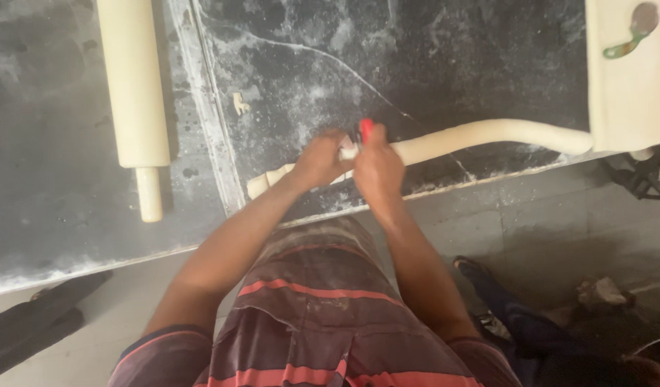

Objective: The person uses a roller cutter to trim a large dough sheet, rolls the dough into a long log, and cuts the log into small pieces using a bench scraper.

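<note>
Currently left hand [317,161] pins dough rope [480,136] on surface [301,64]; right hand [376,168] grip pinches red-handled cutter [365,129]. Best cut straight down, even pieces.

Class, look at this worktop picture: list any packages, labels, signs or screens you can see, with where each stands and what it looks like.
None in view: no package, label, sign or screen.
Only a dough rope, a rolling pin and two hands on the dark worktop.
</note>
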